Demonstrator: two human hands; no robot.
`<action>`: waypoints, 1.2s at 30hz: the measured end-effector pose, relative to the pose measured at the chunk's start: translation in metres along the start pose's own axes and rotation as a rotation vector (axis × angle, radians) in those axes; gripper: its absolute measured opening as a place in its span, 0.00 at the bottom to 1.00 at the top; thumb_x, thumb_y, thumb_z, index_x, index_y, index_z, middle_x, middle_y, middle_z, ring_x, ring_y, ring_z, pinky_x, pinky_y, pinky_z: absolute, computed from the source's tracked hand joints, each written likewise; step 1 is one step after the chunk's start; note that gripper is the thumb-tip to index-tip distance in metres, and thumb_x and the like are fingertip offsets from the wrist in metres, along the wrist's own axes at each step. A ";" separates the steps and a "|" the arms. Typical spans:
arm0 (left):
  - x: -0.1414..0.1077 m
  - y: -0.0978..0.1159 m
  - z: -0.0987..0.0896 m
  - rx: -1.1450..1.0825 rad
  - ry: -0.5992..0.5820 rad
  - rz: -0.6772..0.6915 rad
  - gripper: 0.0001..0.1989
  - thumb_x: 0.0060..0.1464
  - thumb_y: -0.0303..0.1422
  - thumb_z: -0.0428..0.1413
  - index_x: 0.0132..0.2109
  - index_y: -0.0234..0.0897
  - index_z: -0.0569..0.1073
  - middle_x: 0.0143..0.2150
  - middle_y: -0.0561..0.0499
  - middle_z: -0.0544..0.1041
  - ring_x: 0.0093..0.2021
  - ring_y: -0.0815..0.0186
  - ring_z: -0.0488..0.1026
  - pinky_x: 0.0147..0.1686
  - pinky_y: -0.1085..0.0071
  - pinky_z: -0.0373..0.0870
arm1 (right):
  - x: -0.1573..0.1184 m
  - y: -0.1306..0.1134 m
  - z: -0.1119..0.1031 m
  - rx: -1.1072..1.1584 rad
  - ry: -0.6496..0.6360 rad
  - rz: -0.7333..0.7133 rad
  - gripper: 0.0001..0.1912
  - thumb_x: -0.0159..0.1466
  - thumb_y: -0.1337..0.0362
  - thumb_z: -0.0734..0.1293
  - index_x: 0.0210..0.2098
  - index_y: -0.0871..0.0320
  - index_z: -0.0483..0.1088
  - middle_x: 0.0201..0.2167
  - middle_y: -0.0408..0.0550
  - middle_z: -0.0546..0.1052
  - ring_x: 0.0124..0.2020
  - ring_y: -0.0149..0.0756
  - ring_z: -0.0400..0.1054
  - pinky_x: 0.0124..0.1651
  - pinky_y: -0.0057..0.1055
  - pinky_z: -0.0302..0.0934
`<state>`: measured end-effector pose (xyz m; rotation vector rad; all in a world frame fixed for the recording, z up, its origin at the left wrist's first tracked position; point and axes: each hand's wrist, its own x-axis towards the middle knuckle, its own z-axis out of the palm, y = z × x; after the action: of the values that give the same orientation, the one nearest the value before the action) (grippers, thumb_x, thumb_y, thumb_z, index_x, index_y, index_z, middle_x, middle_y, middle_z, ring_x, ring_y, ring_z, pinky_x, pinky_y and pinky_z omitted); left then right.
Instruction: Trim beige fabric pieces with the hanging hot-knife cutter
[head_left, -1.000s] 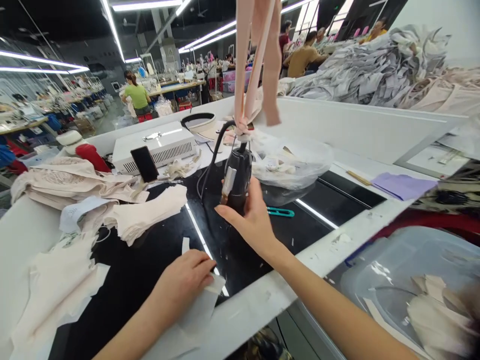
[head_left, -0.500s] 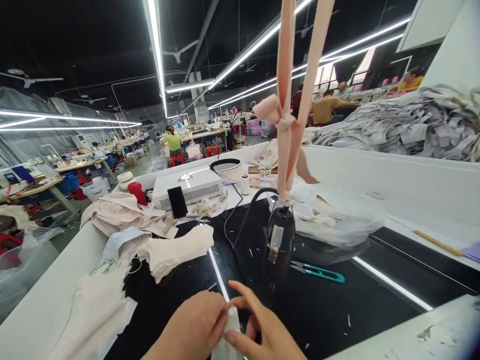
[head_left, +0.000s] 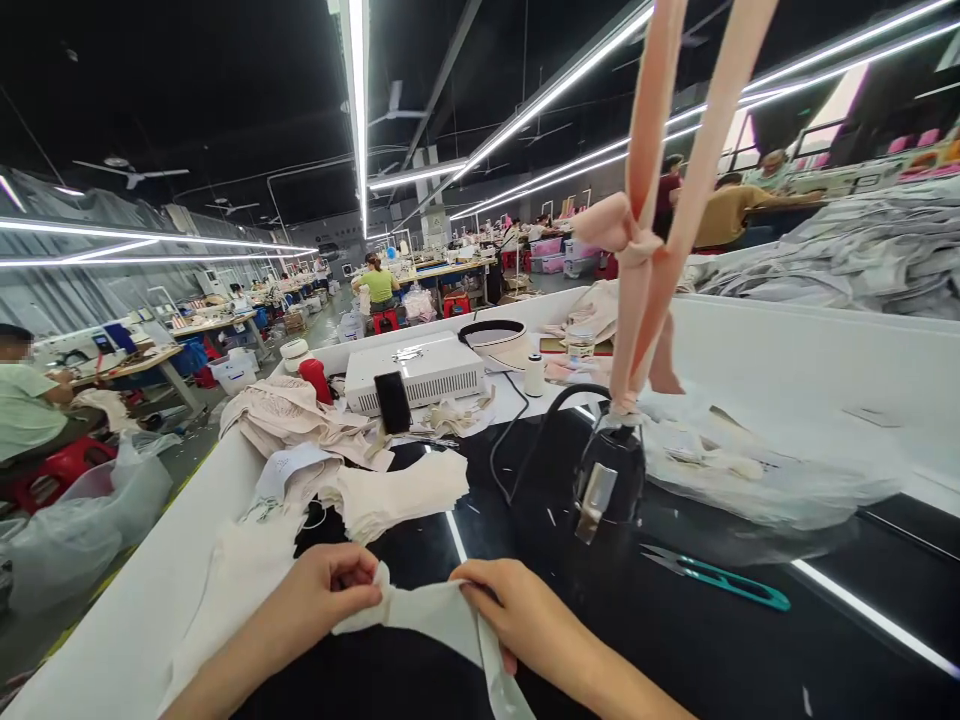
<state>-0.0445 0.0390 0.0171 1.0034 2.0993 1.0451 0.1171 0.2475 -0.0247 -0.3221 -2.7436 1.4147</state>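
A pale off-white fabric strip (head_left: 431, 612) is stretched between my two hands above the black tabletop. My left hand (head_left: 330, 592) pinches one end, where the cloth is folded over. On the other side, my right hand (head_left: 517, 612) grips the strip between thumb and fingers, and a length of it hangs down toward the bottom edge. Cream fabric pieces (head_left: 401, 492) lie stacked beyond my left hand. To the right of my right hand rest teal thread snips (head_left: 731, 582). A black hand-held device (head_left: 611, 475) hangs from knotted pink fabric bands (head_left: 637, 240).
Crumpled cloth (head_left: 289, 415) and a phone (head_left: 393, 402) lie at the back left, before a white metal box (head_left: 416, 370). A clear plastic bag (head_left: 780, 470) with scraps spreads at the right. The white table wall (head_left: 825, 350) borders the work area. Several people sit farther off.
My hands were close together over the cloth; now they are apart, with the strip drawn out between them. The view has turned left, bringing a seated person into sight.
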 end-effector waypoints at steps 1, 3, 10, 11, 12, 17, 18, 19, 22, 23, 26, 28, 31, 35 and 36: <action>0.001 0.000 -0.006 -0.007 0.030 0.003 0.12 0.46 0.41 0.59 0.32 0.35 0.77 0.27 0.54 0.73 0.28 0.68 0.67 0.28 0.74 0.59 | 0.004 0.000 -0.001 0.004 0.018 -0.013 0.16 0.68 0.68 0.56 0.35 0.57 0.76 0.16 0.36 0.68 0.16 0.30 0.69 0.33 0.25 0.64; 0.005 0.003 -0.020 -0.015 0.099 0.015 0.14 0.45 0.43 0.60 0.31 0.35 0.76 0.25 0.54 0.73 0.25 0.69 0.66 0.26 0.74 0.59 | 0.014 -0.002 -0.003 0.015 0.050 -0.029 0.17 0.68 0.69 0.56 0.37 0.56 0.77 0.15 0.35 0.68 0.15 0.30 0.69 0.34 0.26 0.66; 0.038 0.014 -0.074 0.052 0.410 0.164 0.18 0.52 0.49 0.57 0.39 0.38 0.75 0.32 0.50 0.79 0.32 0.62 0.76 0.26 0.73 0.69 | 0.074 -0.016 -0.007 0.087 0.430 -0.112 0.22 0.72 0.59 0.54 0.54 0.56 0.75 0.22 0.42 0.79 0.22 0.37 0.77 0.26 0.28 0.68; 0.043 0.013 -0.076 0.071 0.453 0.206 0.18 0.54 0.49 0.56 0.40 0.39 0.76 0.36 0.49 0.81 0.37 0.60 0.78 0.32 0.71 0.72 | 0.085 -0.017 -0.008 0.081 0.494 -0.133 0.23 0.72 0.59 0.53 0.56 0.55 0.74 0.31 0.46 0.83 0.30 0.39 0.80 0.29 0.29 0.71; 0.048 0.009 -0.077 0.093 0.487 0.246 0.18 0.55 0.49 0.56 0.41 0.39 0.76 0.40 0.48 0.82 0.41 0.59 0.78 0.38 0.68 0.74 | 0.096 -0.017 -0.010 0.069 0.553 -0.157 0.23 0.72 0.60 0.53 0.57 0.54 0.73 0.41 0.49 0.84 0.39 0.40 0.81 0.35 0.30 0.73; 0.064 -0.027 -0.054 0.225 0.480 0.355 0.13 0.57 0.43 0.54 0.40 0.43 0.78 0.46 0.49 0.83 0.49 0.57 0.78 0.50 0.63 0.73 | 0.132 0.005 -0.013 -0.098 0.643 -0.237 0.22 0.69 0.69 0.56 0.55 0.54 0.76 0.58 0.51 0.78 0.60 0.44 0.72 0.64 0.43 0.65; 0.065 -0.036 -0.047 0.249 0.461 0.358 0.12 0.58 0.41 0.53 0.40 0.43 0.79 0.45 0.50 0.83 0.48 0.57 0.79 0.50 0.62 0.73 | 0.135 0.011 -0.011 -0.140 0.622 -0.242 0.22 0.68 0.71 0.57 0.53 0.54 0.77 0.57 0.52 0.79 0.60 0.44 0.72 0.64 0.43 0.64; 0.066 -0.044 -0.042 0.271 0.445 0.359 0.11 0.58 0.39 0.53 0.40 0.44 0.79 0.45 0.50 0.83 0.47 0.57 0.79 0.49 0.62 0.74 | 0.137 0.018 -0.009 -0.184 0.597 -0.244 0.22 0.67 0.72 0.58 0.52 0.54 0.77 0.57 0.52 0.79 0.59 0.44 0.73 0.63 0.43 0.65; 0.068 -0.063 -0.030 0.331 0.414 0.363 0.10 0.58 0.36 0.52 0.40 0.44 0.78 0.44 0.51 0.83 0.46 0.57 0.80 0.49 0.61 0.75 | 0.138 0.033 -0.003 -0.312 0.524 -0.248 0.21 0.65 0.74 0.60 0.51 0.54 0.79 0.55 0.52 0.80 0.57 0.44 0.74 0.61 0.41 0.67; 0.067 -0.067 -0.028 0.349 0.408 0.368 0.10 0.58 0.36 0.52 0.40 0.44 0.78 0.44 0.51 0.83 0.47 0.57 0.80 0.50 0.61 0.75 | 0.138 0.036 -0.001 -0.353 0.506 -0.245 0.21 0.65 0.74 0.61 0.51 0.55 0.79 0.54 0.53 0.80 0.57 0.44 0.74 0.61 0.41 0.66; 0.066 -0.073 -0.025 0.398 0.403 0.384 0.10 0.61 0.37 0.52 0.40 0.45 0.79 0.47 0.51 0.83 0.50 0.58 0.79 0.53 0.61 0.74 | 0.136 0.039 0.001 -0.469 0.474 -0.219 0.19 0.66 0.74 0.61 0.50 0.57 0.79 0.55 0.54 0.80 0.58 0.46 0.72 0.61 0.41 0.64; 0.064 -0.074 -0.025 0.426 0.406 0.388 0.11 0.63 0.39 0.52 0.41 0.46 0.79 0.48 0.52 0.82 0.52 0.57 0.78 0.54 0.60 0.74 | 0.134 0.038 0.002 -0.537 0.468 -0.193 0.18 0.67 0.73 0.61 0.49 0.57 0.79 0.55 0.54 0.79 0.58 0.48 0.71 0.60 0.40 0.63; 0.062 -0.071 -0.026 0.463 0.431 0.378 0.14 0.66 0.42 0.50 0.41 0.45 0.79 0.47 0.51 0.83 0.51 0.56 0.78 0.53 0.59 0.74 | 0.127 0.031 0.005 -0.625 0.475 -0.147 0.16 0.70 0.71 0.60 0.47 0.55 0.79 0.54 0.54 0.79 0.57 0.48 0.69 0.54 0.38 0.63; 0.067 -0.060 -0.031 0.505 0.507 0.353 0.20 0.70 0.42 0.44 0.41 0.41 0.78 0.44 0.46 0.81 0.48 0.54 0.77 0.54 0.54 0.73 | 0.120 0.016 0.009 -0.706 0.487 -0.110 0.16 0.70 0.72 0.59 0.45 0.55 0.78 0.51 0.55 0.79 0.51 0.48 0.69 0.48 0.38 0.61; 0.070 -0.057 -0.032 0.513 0.521 0.352 0.21 0.71 0.42 0.42 0.42 0.40 0.78 0.45 0.45 0.80 0.50 0.54 0.76 0.55 0.54 0.72 | 0.119 0.012 0.009 -0.718 0.488 -0.109 0.16 0.70 0.72 0.60 0.47 0.55 0.77 0.50 0.55 0.78 0.50 0.47 0.68 0.48 0.38 0.60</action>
<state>-0.1277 0.0605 -0.0256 1.5171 2.7765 1.0320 0.0017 0.2703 -0.0469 -0.4485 -2.6634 0.2215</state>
